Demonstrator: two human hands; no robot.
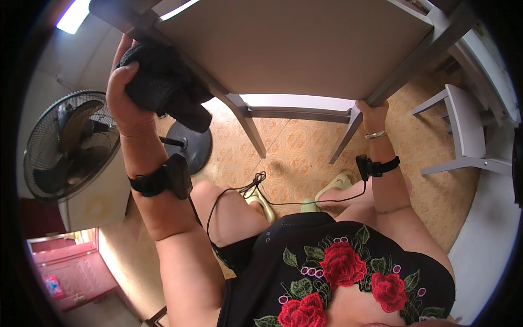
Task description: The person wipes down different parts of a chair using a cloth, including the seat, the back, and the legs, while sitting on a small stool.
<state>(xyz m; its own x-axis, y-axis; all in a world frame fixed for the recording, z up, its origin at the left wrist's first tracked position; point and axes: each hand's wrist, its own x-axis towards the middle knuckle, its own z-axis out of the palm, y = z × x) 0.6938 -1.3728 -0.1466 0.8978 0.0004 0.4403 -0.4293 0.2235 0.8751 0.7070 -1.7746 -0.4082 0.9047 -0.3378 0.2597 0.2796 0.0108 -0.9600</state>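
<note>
A grey chair (pixel 305 49) with a broad flat panel fills the upper middle, tilted, its legs slanting down toward me. My left hand (pixel 126 101) is closed around a bunched black cloth (pixel 160 82), which lies against the chair's left side rail. The cloth hides most of those fingers. On the right, my right hand (pixel 375 113) grips the chair's frame near the end of the lower crossbar (pixel 297 115). Black straps with small boxes circle both my forearms, and a thin black cable (pixel 294 203) runs between them.
A standing fan (pixel 71 144) is at the left, its round dark base (pixel 190 147) on the patterned tan floor (pixel 289 139). Another grey chair (pixel 463 122) stands at the right beside a pale wall. A pink cabinet (pixel 79 278) shows at the lower left. My feet wear light green sandals (pixel 335 185).
</note>
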